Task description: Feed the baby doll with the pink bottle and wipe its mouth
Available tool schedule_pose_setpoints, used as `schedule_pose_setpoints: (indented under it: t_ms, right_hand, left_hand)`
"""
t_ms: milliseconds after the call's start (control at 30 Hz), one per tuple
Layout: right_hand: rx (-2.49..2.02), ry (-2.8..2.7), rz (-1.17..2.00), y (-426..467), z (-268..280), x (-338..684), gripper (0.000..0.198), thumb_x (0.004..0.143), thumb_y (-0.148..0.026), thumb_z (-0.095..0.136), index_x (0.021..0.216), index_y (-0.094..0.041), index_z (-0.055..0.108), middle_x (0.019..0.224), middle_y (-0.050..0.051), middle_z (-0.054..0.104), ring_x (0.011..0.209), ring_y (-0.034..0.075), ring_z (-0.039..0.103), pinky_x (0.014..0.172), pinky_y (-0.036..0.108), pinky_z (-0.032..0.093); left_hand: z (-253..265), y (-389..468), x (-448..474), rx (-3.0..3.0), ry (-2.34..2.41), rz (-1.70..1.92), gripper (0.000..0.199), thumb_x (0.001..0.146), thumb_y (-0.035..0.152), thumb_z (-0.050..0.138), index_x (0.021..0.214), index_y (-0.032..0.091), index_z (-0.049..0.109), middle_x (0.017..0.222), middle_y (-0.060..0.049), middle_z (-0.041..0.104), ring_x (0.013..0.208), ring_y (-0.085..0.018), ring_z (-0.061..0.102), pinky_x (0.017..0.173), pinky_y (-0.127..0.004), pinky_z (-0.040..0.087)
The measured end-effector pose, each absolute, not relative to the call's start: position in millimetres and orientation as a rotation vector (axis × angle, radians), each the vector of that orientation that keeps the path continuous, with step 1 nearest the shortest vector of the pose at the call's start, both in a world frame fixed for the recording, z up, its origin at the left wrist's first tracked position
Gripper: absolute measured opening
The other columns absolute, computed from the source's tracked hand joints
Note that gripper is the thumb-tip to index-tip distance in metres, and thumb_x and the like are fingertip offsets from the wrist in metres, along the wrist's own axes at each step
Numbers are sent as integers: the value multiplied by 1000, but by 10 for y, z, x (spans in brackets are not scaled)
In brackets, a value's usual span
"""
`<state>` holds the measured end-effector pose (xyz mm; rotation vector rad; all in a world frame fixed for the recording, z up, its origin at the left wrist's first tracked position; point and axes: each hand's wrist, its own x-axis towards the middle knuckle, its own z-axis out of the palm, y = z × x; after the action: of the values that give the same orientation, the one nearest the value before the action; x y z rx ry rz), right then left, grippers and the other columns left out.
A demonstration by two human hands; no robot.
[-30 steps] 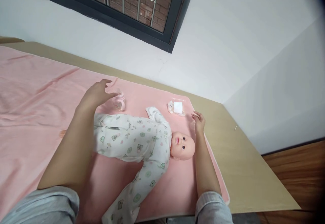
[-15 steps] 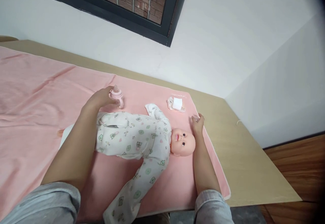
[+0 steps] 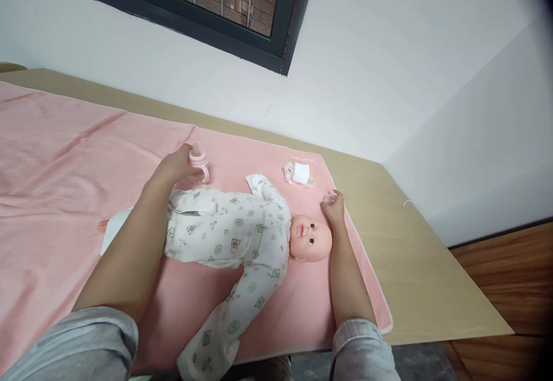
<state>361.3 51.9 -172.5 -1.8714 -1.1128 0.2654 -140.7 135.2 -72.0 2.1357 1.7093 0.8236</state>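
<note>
The left hand [image 3: 176, 165] is closing around the bottle [image 3: 199, 159], gripping its left side, while the right hand [image 3: 335, 207] is curling its fingers about a small clear piece [image 3: 330, 198], perhaps a cap; I'm not making out which. The bottle is sitting nearly upright over the pink mat [image 3: 298, 312], just beyond the doll [image 3: 242, 225]; a packet [image 3: 299, 174] is lying near the doll's head. From here the bottle is looking light and stiff, its clear wall probably smooth enough to be slipping in damp fingers. Its teat [image 3: 196, 149] is seeming soft, so the better holds are offering themselves at the body or the pink handle [image 3: 206, 172].
</note>
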Motion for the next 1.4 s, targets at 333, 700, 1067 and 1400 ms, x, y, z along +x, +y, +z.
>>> schedule_pose_setpoints:
  t_ms: [333,700,1067,1400]
  right_hand:
    - [-1932,-1090,251,468,-1656,3550,82,59,-25,61,138,-11,41,131,20,48,122,32,49,109,45,39]
    - [-1693,-930,287,441,-1483,3475,68,66,-45,69,125,-17,51,110,10,63,93,21,59,96,42,48]
    - [-1024,-1276,509,22,-338,2602,63,81,-52,67,135,-30,44,132,6,55,119,20,58,108,44,47]
    - [-975,-1578,461,-423,-142,1907,57,82,-48,70,134,-35,50,139,3,53,131,24,51,111,47,45]
  left_hand:
    - [-535,1376,-1215,1797,1570,1135,64,73,28,73,130,12,48,109,-3,57,92,-19,55,79,-30,47]
    - [-246,981,-585,1731,1168,1331,70,63,25,72,130,15,55,119,-8,65,104,-27,62,94,-40,50]
    - [-123,196,-22,2248,1015,1066,69,76,22,61,142,22,40,133,-6,57,125,-27,54,99,-36,47]
    - [-114,-46,111,2426,1056,1014,72,77,20,67,143,23,38,126,-7,60,119,-29,56,103,-43,42]
